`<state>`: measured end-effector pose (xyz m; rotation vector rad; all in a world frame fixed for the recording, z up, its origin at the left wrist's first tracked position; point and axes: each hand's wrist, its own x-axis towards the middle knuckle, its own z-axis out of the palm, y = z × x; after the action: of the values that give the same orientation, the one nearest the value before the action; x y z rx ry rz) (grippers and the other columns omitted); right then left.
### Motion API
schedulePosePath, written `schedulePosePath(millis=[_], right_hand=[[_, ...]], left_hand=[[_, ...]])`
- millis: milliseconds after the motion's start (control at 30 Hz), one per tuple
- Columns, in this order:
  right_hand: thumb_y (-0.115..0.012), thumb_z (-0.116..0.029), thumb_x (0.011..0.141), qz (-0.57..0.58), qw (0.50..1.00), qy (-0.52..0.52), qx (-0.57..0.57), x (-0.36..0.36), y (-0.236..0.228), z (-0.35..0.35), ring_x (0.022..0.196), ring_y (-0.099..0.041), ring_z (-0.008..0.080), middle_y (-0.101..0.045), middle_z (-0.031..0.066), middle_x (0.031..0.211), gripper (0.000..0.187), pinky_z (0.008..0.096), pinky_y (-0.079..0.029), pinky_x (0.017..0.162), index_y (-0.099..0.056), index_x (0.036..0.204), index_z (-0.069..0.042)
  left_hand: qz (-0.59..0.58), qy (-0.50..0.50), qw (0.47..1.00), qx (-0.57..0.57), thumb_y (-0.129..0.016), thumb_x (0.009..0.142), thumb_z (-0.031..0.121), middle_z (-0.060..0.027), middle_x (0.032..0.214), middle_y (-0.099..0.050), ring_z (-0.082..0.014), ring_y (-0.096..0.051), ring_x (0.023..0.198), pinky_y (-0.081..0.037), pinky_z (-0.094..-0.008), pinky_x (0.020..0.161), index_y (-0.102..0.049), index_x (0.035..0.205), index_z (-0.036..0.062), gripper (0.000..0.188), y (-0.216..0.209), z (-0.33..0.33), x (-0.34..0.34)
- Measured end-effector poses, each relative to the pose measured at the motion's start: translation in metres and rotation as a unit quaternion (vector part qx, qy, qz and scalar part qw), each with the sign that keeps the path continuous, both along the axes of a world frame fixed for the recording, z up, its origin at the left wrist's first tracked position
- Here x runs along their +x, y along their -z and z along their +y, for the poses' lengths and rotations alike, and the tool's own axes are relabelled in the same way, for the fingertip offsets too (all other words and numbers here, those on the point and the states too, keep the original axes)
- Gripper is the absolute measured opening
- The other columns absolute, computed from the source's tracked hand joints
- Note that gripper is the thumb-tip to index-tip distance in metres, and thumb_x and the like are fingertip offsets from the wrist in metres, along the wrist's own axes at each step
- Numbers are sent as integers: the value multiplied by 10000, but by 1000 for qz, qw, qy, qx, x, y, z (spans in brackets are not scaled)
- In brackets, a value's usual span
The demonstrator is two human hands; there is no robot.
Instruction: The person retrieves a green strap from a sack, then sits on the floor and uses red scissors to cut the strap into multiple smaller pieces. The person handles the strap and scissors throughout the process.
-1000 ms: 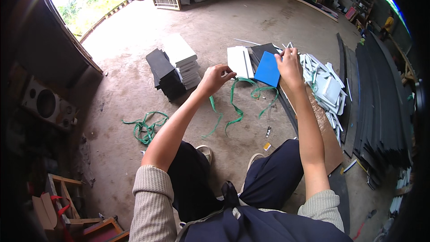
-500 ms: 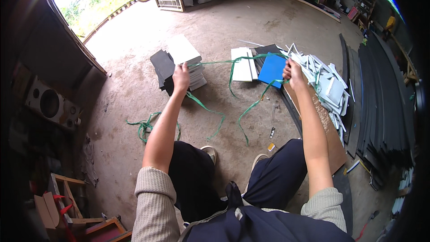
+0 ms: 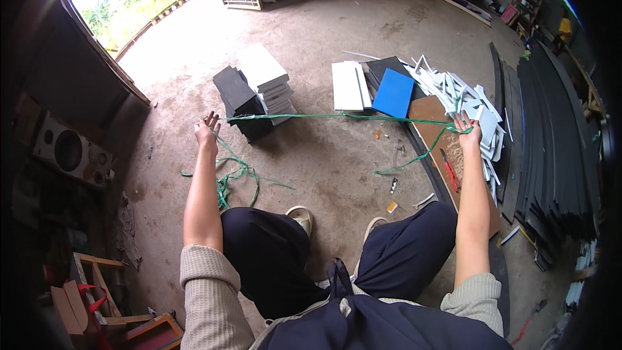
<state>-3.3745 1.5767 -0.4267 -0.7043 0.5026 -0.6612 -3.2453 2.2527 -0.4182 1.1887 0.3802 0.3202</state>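
A green plastic twine (image 3: pixel 311 115) is stretched nearly straight across the floor space in front of me. My left hand (image 3: pixel 206 131) has one end, its fingers partly spread with the twine running past the thumb. At the other end my right hand (image 3: pixel 468 132) faces palm up, fingers apart, the twine caught between thumb and palm. A loose tail hangs from each hand, and tangled twine lies on the floor below the left one. Behind the line stand a stack of white panels (image 3: pixel 262 68) and a stack of black panels (image 3: pixel 236 94).
Right of centre lie white panels (image 3: pixel 348 87) and a blue panel (image 3: pixel 393 93). Beyond my right hand spreads a heap of white offcuts (image 3: pixel 483 100). Red-handled pliers (image 3: pixel 450 172) rest on a brown board (image 3: pixel 424 113). Long black strips (image 3: pixel 557 142) line the right; a speaker (image 3: pixel 68 149) stands left.
My hands have moved apart, left and right, and their fingers have loosened. The twine between them is now longer and taut. The red-handled pliers have come into sight.
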Motion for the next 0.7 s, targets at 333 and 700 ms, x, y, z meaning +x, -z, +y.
schedulePosePath(millis=[333, 700], right_hand=[[-347, -259, 925, -59, 865, -256, -427, 20, -135, 149, 1022, -544, 235, -545, 157, 1100, 244, 332, -371, 919, -439, 757, -108], [-343, -259, 926, -262, 809, -273, -449, -4, -246, 217, 1021, -532, 319, -525, 229, 1087, 273, 381, -395, 922, -435, 751, -70]], left_hand=[[228, 232, 617, 717, -603, 713, 503, -190, 1160, -495, -343, -458, 1091, -350, -458, 906, -428, 1195, 34, 695, 15, -112, -7], [-289, 348, 628, 634, -604, 656, 604, -187, 1278, -320, -386, -206, 1223, -199, -481, 1009, -267, 1298, 32, 924, -6, -277, -55]])
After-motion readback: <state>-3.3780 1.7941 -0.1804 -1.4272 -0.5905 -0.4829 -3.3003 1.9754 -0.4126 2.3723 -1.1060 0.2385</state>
